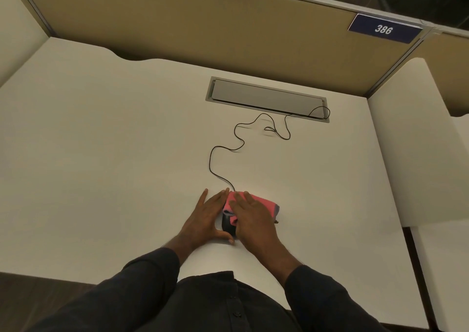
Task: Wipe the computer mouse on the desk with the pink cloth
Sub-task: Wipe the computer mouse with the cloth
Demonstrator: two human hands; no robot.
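A black wired computer mouse [227, 226] lies near the front of the white desk [101, 154]. My left hand [204, 217] cups its left side, with the thumb curled under its near end. The pink cloth [264, 205], folded with a grey-blue edge, covers the mouse's top and right side. My right hand [256, 222] lies flat on the cloth and presses it onto the mouse. Most of the mouse is hidden; only its near left part shows.
The mouse's black cable [215, 151] snakes back to a grey cable hatch [266, 98] set in the desk. Tan partition panels [203, 27] close the back, with a blue "386" sign [383, 29]. A white side panel [416, 141] stands at the right.
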